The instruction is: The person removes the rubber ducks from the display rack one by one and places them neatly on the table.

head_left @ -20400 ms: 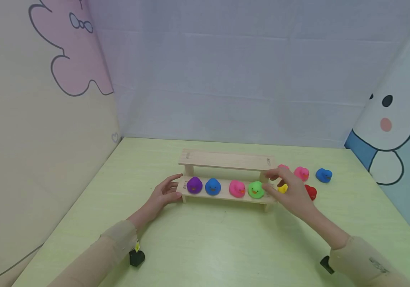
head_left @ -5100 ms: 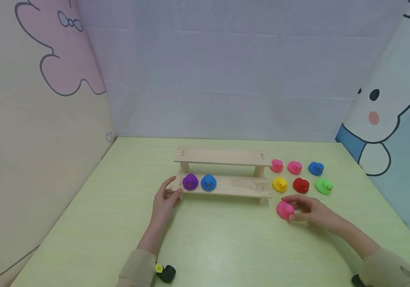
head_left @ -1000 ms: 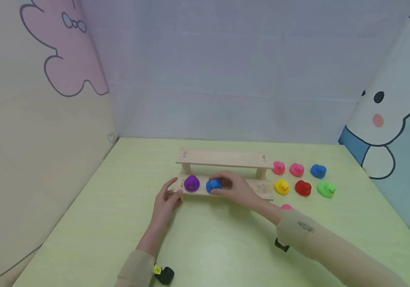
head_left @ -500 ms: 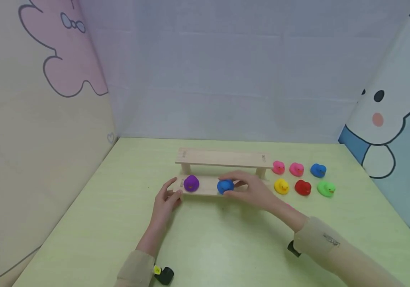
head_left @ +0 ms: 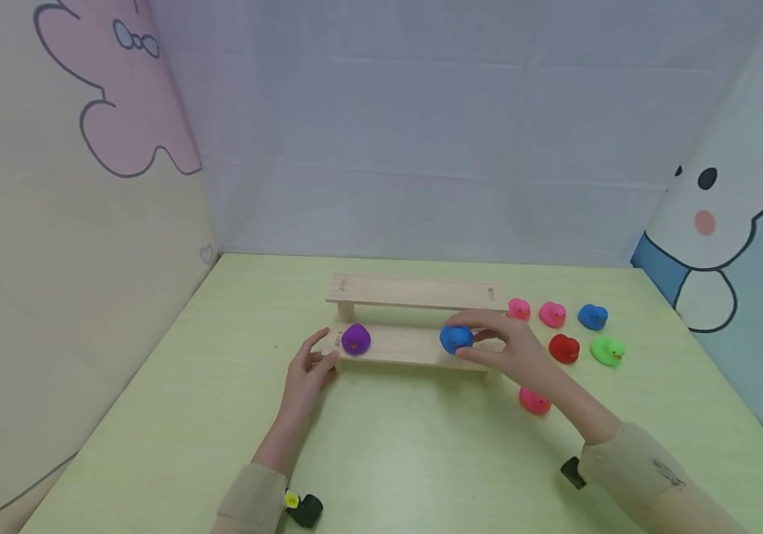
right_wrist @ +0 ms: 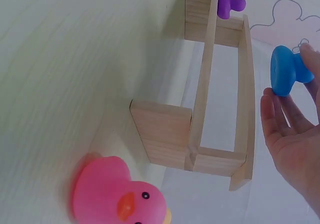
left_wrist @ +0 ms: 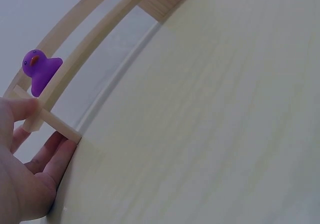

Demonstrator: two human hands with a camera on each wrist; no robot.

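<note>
A two-tier wooden stand (head_left: pixel 414 291) is on the table. My left hand (head_left: pixel 308 371) grips the left end of its lower shelf (head_left: pixel 404 345); in the left wrist view, the thumb lies on the plank and fingers bend by the leg. A purple rubber duck (head_left: pixel 356 340) sits near that end. With thumb and fingertips, my right hand (head_left: pixel 517 352) pinches a blue rubber duck (head_left: pixel 456 340) over the shelf's right part. The right wrist view shows this blue duck (right_wrist: pixel 285 71) raised clear of the plank.
Right of the stand, a red duck (head_left: pixel 564 348), a green duck (head_left: pixel 607 350), another blue duck (head_left: pixel 592 317) and two pink ducks (head_left: pixel 552 314) sit on the table. Another pink duck (head_left: pixel 534 401) is nearer, below my right wrist. Cloth walls surround the table.
Twenty seconds ago pink and green ducks also sat on the lower shelf; both are now on the table. In the last second, my right hand carried the blue duck rightward. The left hand stayed put.
</note>
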